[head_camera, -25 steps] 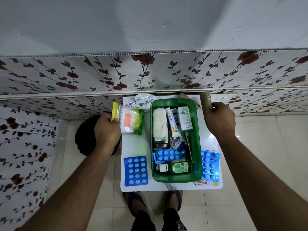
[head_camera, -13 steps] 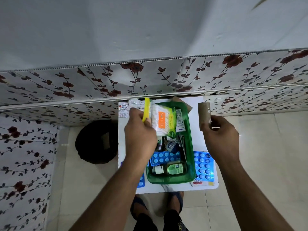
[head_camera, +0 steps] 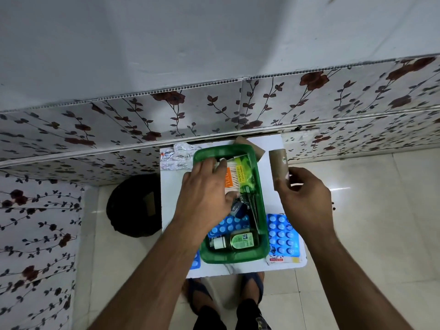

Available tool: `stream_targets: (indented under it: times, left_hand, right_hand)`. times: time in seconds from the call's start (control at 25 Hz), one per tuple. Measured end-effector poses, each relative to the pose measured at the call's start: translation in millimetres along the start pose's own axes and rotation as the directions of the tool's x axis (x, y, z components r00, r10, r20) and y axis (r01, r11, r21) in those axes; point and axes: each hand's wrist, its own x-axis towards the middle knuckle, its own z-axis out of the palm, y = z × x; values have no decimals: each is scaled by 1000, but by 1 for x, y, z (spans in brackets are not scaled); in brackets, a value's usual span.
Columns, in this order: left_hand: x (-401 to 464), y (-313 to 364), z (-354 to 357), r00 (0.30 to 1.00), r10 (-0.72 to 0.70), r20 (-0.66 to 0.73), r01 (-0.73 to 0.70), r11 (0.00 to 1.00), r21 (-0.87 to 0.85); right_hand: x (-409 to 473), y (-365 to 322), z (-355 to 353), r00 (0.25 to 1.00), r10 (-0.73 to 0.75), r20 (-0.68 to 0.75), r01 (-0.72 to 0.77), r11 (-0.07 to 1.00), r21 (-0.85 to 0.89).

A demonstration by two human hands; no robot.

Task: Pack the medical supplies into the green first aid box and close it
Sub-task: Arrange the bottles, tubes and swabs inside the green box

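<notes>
Green first aid box (head_camera: 234, 257) sits open on the small white tabletop (head_camera: 171, 210), just above the person's sandalled feet (head_camera: 197, 294) on the tiled floor. At its near end lie a green bottle (head_camera: 242, 240) and a small white-capped bottle (head_camera: 217, 242), with a blue pill sheet (head_camera: 228, 225) just behind them. Another blue pill sheet (head_camera: 283, 235) lies on the tabletop touching the box's right side, and the corner of a third (head_camera: 195, 262) shows by the left forearm.

Farther in, the left hand (head_camera: 204, 186) reaches over the box, its fingers (head_camera: 222, 166) closed on a packet of cotton swabs (head_camera: 238, 175), which is down inside the far half of the box. To the right of the box, the right hand (head_camera: 304, 194) holds a brown cardboard tube (head_camera: 278, 164) upright, thumb and fingers pinched on its lower end.

Beyond the left hand, crumpled foil strips (head_camera: 177, 156) rest at the tabletop's far left corner, and a piece of brown card (head_camera: 252, 148) pokes out behind the box's far rim. A black round object (head_camera: 133, 206) stands on the floor to the left, against the flowered wall panels.
</notes>
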Motion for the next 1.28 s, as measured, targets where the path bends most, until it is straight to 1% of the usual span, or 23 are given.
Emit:
stream_targets:
  times: [0.04, 0.08, 0.16, 0.28, 0.36, 0.4, 0.48, 0.52, 0.56, 0.64, 0.72, 0.8, 0.92, 1.12, 1.2, 1.24, 1.28]
  left_hand:
    - [3, -3, 5, 999, 22, 39, -24, 998, 50]
    - [6, -4, 10, 998, 36, 43, -40, 994, 99]
    - [11, -4, 15, 999, 40, 5, -40, 983, 178]
    - [19, -4, 16, 999, 27, -25, -21, 976, 215]
    - [20, -6, 11, 999, 51, -18, -46, 976, 212]
    - [18, -9, 4, 998, 65, -21, -61, 983, 173]
    - [9, -18, -9, 996, 43, -82, -42, 999, 13]
    - [1, -26, -14, 991, -12, -134, -1, 996, -94]
    - [-11, -37, -16, 979, -97, -181, 59, 977, -205]
    - [-32, -59, -10, 937, -270, -221, 170, 906, -388]
    - [-48, -77, 6, 918, -360, -167, 245, 846, -474]
    - [-59, -88, 21, 920, -382, -93, 290, 819, -494]
    - [-75, -99, 37, 924, -383, -3, 332, 805, -492]
    - [-100, -107, 51, 907, -399, 137, 413, 775, -478]
    - [-106, -108, 55, 900, -384, 208, 436, 762, -479]
    - [-109, -109, 56, 896, -370, 246, 444, 763, -470]
    - [-111, -108, 57, 890, -357, 284, 452, 774, -443]
  right_hand:
    - [-1, 0, 0, 1000, 1, 6, -1, 1000, -1]
    - [-2, 0, 0, 1000, 1, 11, -1, 1000, -1]
    - [-3, -1, -1, 1000, -5, 20, 5, 1000, -5]
    - [-9, -3, -1, 999, -22, 42, 22, 1000, -18]
    - [-17, -7, -2, 998, -23, 65, 25, 999, -27]
    - [-23, -11, -4, 997, -21, 81, 24, 999, -28]
    - [-38, -17, -9, 991, -11, 136, 15, 999, -29]
    - [-49, -19, -10, 983, -8, 184, 16, 999, -41]
    - [-62, -22, -6, 968, -9, 251, 27, 997, -71]
    - [-88, -29, 9, 928, -12, 373, 76, 985, -158]
    - [-101, -33, 34, 906, -53, 419, 175, 950, -258]
    - [-100, -36, 55, 882, -63, 466, 236, 917, -322]
    - [-96, -35, 70, 850, -5, 527, 222, 910, -349]
    - [-93, -29, 76, 835, 8, 549, 236, 897, -373]
    - [-91, -32, 64, 856, -12, 517, 228, 906, -357]
    - [-88, -33, 52, 889, -29, 457, 196, 926, -322]
    - [-83, -32, 37, 933, -40, 358, 147, 949, -277]
